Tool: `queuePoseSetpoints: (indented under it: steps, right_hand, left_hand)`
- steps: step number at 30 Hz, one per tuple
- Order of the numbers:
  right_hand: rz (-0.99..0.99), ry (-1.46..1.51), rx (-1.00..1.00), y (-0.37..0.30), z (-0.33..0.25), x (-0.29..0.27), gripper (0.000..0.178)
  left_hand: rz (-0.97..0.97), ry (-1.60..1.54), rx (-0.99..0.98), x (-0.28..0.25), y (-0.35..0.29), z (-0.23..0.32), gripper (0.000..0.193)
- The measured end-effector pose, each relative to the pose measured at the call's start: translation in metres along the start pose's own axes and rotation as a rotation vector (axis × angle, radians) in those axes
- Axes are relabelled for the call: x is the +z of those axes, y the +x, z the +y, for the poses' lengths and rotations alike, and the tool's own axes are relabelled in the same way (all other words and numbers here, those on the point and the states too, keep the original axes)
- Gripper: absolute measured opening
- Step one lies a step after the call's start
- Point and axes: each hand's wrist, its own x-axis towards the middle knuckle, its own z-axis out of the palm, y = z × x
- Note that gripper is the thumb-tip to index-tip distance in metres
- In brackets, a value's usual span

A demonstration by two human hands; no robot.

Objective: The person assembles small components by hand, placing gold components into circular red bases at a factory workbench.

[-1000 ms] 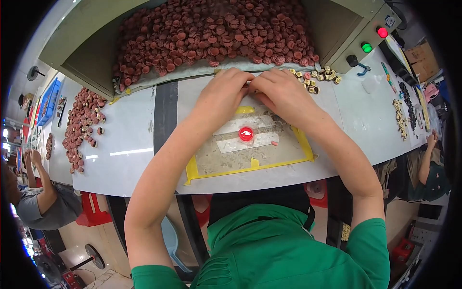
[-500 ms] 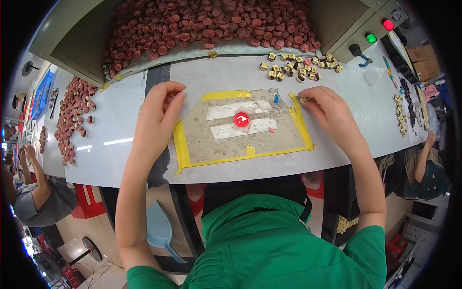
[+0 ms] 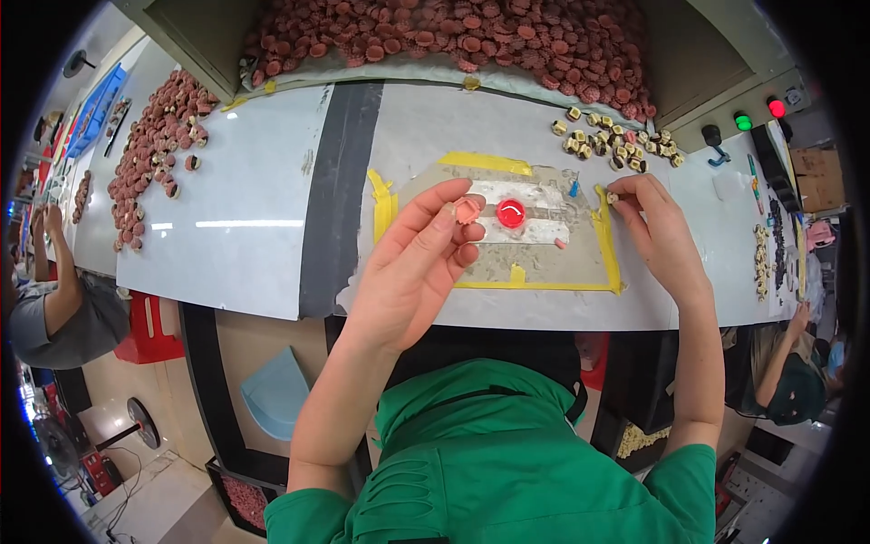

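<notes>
My left hand point(image 3: 405, 272) is turned palm up, pinching a pink bumpy cup-shaped piece point(image 3: 468, 210) between thumb and forefinger. Its hollow side shows. Just to the right of that piece, a small round red pot point(image 3: 510, 213) with shiny red contents stands on white strips point(image 3: 544, 234) stuck to a taped clear sheet point(image 3: 485, 272). My right hand point(image 3: 660, 231) is at the sheet's right edge, its fingertips closed on a small cream piece point(image 3: 613, 198), partly hidden by the fingers.
Many pink cups point(image 3: 435, 36) fill the box at the back. Cream-and-dark pieces point(image 3: 625, 145) lie at back right, and assembled pink pieces point(image 3: 159, 136) are heaped at left. A small blue item point(image 3: 574, 189) and a pink bit point(image 3: 560, 243) rest on the sheet. Co-workers sit at both sides.
My left hand has come from the sheet's left side to near the red pot and turned up, showing the pink cup. My right hand stays by the right edge. The whole view has shifted.
</notes>
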Motion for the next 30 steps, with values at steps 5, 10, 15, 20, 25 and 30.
queuePoseSetpoints:
  steps: [5,10,15,20,25,30]
  right_hand:
    - [-0.041,0.176,-0.195,0.004,-0.038,0.013,0.015]
    - [-0.040,0.034,-0.424,0.021,-0.057,0.042,0.015]
    - [-0.053,-0.048,-0.491,0.024,-0.059,0.052,0.016]
    - [0.002,-0.195,-0.549,0.024,-0.063,0.051,0.016]
    - [-0.045,-0.054,-0.481,0.025,-0.061,0.052,0.017]
    - [-0.217,0.343,-0.220,0.020,-0.059,0.046,0.020]
  left_hand:
    - [0.027,0.104,0.087,0.003,-0.003,-0.004,0.033]
    - [0.003,0.087,0.095,-0.002,-0.003,-0.007,0.035]
    - [0.024,0.082,0.102,-0.001,-0.004,-0.007,0.035]
    - [0.017,0.095,0.092,-0.002,-0.004,-0.006,0.030]
    - [0.018,0.128,0.107,0.000,-0.004,-0.007,0.032]
    - [0.032,0.135,0.095,0.000,-0.006,-0.005,0.033]
